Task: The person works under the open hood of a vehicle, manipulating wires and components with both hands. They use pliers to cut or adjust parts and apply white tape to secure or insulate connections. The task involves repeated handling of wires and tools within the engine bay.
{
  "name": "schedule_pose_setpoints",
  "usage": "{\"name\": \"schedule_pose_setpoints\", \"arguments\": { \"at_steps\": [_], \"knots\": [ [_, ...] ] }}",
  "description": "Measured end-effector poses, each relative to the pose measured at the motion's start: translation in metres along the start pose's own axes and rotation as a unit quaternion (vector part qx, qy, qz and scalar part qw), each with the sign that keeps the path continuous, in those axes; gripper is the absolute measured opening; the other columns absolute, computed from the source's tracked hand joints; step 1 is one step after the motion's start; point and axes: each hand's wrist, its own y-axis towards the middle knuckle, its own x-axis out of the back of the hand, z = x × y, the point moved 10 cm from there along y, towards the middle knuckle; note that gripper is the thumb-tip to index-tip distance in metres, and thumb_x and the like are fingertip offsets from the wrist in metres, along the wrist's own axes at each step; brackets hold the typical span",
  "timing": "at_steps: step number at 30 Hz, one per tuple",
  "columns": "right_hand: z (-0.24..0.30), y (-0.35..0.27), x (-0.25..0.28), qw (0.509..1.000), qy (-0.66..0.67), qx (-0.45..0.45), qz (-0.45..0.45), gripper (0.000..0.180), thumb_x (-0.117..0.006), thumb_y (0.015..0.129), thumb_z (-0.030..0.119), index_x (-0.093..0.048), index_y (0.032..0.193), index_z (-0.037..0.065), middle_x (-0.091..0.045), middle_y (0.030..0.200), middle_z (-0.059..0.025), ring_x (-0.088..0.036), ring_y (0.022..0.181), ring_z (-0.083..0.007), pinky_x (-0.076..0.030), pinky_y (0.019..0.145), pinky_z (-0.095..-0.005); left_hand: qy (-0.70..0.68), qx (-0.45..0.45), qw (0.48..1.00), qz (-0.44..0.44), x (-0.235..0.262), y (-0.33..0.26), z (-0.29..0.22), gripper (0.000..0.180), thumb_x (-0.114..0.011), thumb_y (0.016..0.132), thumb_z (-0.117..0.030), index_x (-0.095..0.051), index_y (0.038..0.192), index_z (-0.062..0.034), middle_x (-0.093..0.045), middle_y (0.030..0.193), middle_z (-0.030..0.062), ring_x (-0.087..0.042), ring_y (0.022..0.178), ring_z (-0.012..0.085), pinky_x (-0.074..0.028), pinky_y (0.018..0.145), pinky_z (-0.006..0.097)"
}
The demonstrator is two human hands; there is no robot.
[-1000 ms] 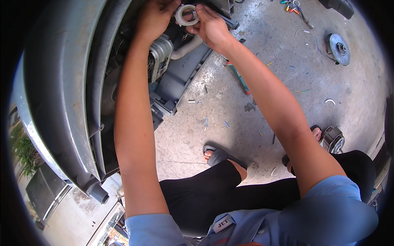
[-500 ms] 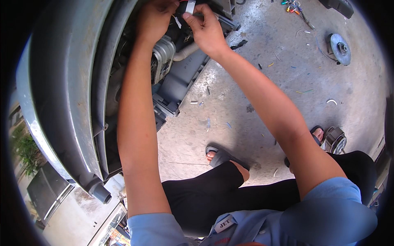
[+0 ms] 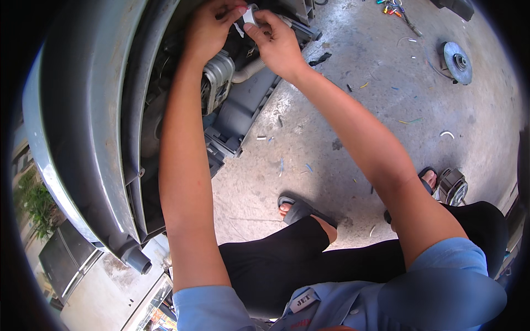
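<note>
The person squats on the concrete floor (image 3: 331, 143) in black trousers and grey sandals (image 3: 301, 208), with both arms reaching up to the underside of a big grey machine (image 3: 83, 138). At the top, the left hand (image 3: 207, 27) and the right hand (image 3: 273, 38) pinch 1 small white part (image 3: 249, 14) between their fingertips, just above the silver motor (image 3: 216, 80). Far off on the floor lie a round metal disc (image 3: 457, 55) and some colourful tools (image 3: 395, 8).
</note>
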Motion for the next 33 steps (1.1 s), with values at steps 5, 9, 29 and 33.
{"name": "schedule_pose_setpoints", "arguments": {
  "at_steps": [5,9,29,33],
  "knots": [
    [0.004,0.001,0.001,1.0,-0.003,-0.009,-0.007,0.037,-0.072,0.095,0.026,-0.064,0.122,0.001,-0.073,0.108,-0.0181,-0.072,0.092,-0.0296,-0.057,0.084,-0.0386,0.02,0.002,0.999,0.026,0.0,-0.001,0.005,0.022,-0.073,0.096,-0.017,-0.073,0.111,-0.0013,-0.075,0.103,0.0063,-0.068,0.099,0.0143,-0.051,0.087,0.029],
    [0.005,-0.001,0.003,0.999,-0.028,-0.014,0.011,0.035,-0.071,0.095,0.025,-0.065,0.121,0.001,-0.072,0.108,-0.0185,-0.072,0.092,-0.0303,-0.056,0.083,-0.0388,0.055,0.028,0.998,0.033,-0.003,0.0,0.014,0.025,-0.068,0.099,-0.02,-0.07,0.115,-0.0007,-0.075,0.101,0.0104,-0.069,0.097,0.0162,-0.051,0.086,0.03],
    [-0.043,-0.012,0.001,0.912,0.339,-0.23,0.001,0.029,-0.047,0.111,0.022,-0.046,0.136,0.008,-0.065,0.107,-0.0089,-0.068,0.088,-0.021,-0.056,0.081,-0.0346,0.261,0.113,0.956,0.072,-0.008,0.002,0.013,0.039,-0.067,0.099,-0.041,-0.065,0.11,-0.0029,-0.069,0.086,0.0063,-0.061,0.076,0.016,-0.049,0.072,0.033],
    [-0.056,-0.022,-0.012,0.876,0.382,-0.292,-0.046,0.03,-0.043,0.111,0.021,-0.047,0.136,0.007,-0.064,0.11,-0.0097,-0.065,0.08,-0.0193,-0.055,0.075,-0.0349,0.142,-0.062,0.986,-0.058,-0.001,-0.001,0.004,0.034,-0.063,0.102,-0.036,-0.068,0.114,-0.0039,-0.072,0.092,0.0107,-0.066,0.089,0.0174,-0.051,0.08,0.033]
  ]
}}
